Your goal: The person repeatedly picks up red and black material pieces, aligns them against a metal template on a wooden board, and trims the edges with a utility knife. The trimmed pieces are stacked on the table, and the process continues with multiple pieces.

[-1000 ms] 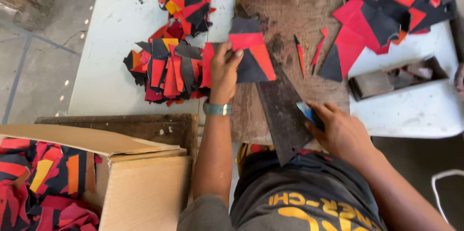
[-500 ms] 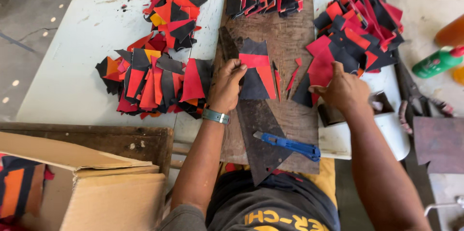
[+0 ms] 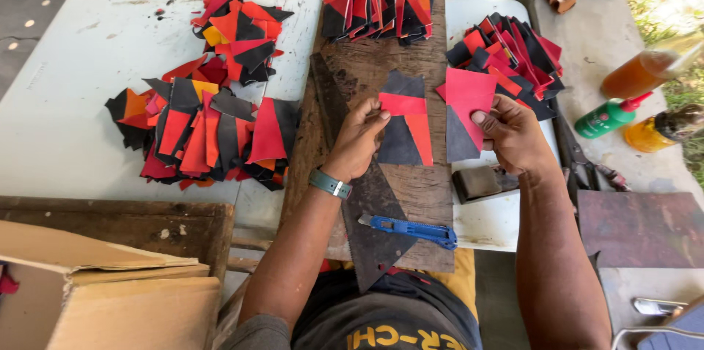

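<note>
While my left hand presses flat on the red-and-black patch on the wooden board, my right hand pinches another leather piece just right of it.

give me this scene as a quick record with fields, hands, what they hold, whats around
left hand: presses on a black and red patchwork piece lying on the wooden board
right hand: holds up a red and black cut piece
tool: blue utility knife on the board, near the body, untouched
left of board: loose heaps of cut pieces on the white table
far end of board: row of stacked pieces
right side: another pile of pieces, green bottle
near left: cardboard box
</note>
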The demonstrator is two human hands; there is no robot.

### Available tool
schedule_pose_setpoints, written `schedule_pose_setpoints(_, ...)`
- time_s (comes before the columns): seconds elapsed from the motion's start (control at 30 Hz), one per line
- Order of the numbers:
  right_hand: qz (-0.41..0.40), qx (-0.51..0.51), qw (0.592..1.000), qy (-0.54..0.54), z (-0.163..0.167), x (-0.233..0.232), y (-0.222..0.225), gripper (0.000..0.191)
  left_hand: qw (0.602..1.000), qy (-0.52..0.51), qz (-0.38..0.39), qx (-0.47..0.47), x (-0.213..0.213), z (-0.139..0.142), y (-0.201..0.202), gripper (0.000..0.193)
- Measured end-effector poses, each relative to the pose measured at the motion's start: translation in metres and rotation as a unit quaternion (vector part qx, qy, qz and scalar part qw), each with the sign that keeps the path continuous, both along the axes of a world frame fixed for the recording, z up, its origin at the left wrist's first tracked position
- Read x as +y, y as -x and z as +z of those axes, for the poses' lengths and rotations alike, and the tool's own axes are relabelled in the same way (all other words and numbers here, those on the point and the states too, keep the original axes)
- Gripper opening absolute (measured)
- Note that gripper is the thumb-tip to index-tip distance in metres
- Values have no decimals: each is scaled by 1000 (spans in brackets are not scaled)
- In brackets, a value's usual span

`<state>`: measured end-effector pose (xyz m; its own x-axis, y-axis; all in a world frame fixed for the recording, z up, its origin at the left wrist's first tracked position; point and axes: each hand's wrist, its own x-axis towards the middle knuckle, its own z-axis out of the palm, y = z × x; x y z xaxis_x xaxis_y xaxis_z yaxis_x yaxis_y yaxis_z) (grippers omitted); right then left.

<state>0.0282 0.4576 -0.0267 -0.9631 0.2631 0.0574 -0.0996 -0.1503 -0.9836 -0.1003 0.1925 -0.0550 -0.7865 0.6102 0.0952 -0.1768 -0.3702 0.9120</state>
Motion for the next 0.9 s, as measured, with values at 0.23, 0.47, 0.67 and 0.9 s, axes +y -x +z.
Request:
schedule_pose_setpoints(0.23, -4, 1, 1000, -6, 22, -5, -8, 27, 998, -25, -17, 48, 29, 9, 1, 6)
schedule_pose_setpoints(0.47, 4, -15, 1000, -8, 22, -4, -8, 27, 999, -29, -8, 44, 35, 7, 11, 5)
schedule_pose_setpoints(0.67, 11, 6, 1000, 4, 14, -2, -7, 27, 996, -56, -13, 66, 37, 2, 12, 7)
schedule_pose_setpoints(0.9, 10, 8, 1000, 22, 12, -3, -9, 25, 996, -44, -11, 77, 34, 3, 14, 11)
